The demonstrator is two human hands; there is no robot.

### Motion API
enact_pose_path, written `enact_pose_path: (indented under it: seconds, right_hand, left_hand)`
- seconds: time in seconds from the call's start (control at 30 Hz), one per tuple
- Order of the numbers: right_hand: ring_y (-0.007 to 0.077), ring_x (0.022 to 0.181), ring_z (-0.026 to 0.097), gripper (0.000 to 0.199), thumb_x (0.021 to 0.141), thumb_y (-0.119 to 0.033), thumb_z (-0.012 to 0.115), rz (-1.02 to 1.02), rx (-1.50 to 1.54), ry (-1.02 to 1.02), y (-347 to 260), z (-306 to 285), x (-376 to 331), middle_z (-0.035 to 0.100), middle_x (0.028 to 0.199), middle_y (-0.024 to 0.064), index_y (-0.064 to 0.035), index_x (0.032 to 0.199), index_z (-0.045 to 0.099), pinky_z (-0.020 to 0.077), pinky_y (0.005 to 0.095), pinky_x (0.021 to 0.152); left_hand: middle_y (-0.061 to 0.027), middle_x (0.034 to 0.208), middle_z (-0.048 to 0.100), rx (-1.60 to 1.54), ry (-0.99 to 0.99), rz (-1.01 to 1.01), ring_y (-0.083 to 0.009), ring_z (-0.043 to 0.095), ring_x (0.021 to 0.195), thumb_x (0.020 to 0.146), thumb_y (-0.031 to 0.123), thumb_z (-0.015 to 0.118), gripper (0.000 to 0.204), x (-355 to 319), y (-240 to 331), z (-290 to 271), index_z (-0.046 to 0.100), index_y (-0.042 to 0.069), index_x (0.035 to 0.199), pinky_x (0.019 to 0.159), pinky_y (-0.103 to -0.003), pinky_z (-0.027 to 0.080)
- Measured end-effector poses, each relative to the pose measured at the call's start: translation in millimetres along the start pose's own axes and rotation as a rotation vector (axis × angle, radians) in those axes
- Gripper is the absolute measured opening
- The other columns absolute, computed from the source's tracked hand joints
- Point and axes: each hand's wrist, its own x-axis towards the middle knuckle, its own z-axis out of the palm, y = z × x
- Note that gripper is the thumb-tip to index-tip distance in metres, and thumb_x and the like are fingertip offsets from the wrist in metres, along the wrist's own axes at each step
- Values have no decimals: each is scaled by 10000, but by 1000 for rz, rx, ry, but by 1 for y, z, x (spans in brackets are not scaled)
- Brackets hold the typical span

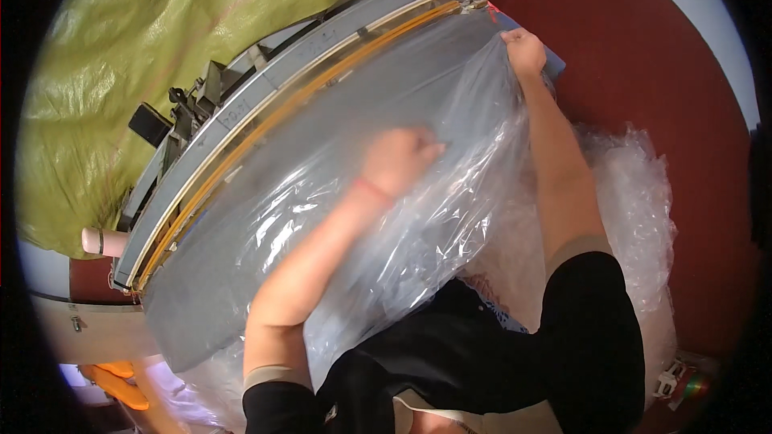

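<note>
A large clear plastic sheet lies in folds over a wide grey surface and bunches toward my body. At the surface's far right corner, my right hand is closed on the edge of the sheet, drawing it into taut creases. My left hand is over the middle of the sheet with a red band at its wrist. Motion smears its fingers, so whether they grip any of the plastic cannot be made out.
A grey metal frame with an orange strip borders the surface's far side. Beyond hangs a yellow-green tarp. A pink cylinder sits at the left end. More crumpled plastic spreads over the dark red floor at right.
</note>
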Motion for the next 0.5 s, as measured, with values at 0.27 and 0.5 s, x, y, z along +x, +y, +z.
enact_pose_path:
  seconds: [0.27, 0.5]
  right_hand:
    - [308, 791, 587, 212, 745, -337, 564, -78, -13, 3, -3, -3, -5, 620, 813, 112, -153, 809, 646, 458, 396, 675]
    - [291, 877, 571, 231, 745, -342, 556, -122, -126, -74, 0, 5, -5, 614, 910, 100, -170, 872, 643, 451, 393, 734]
  left_hand:
    - [-62, 737, 600, -705, 193, -188, -98, 535, 591, 807, 83, 541, 93, 24, -7, 15, 554, 11, 864, 517, -222, 423]
    - [-21, 843, 583, -1107, -725, -109, -66, 538, 744, 782, 50, 515, 232, -133, 2, -13, 546, 18, 1009, 631, -203, 421]
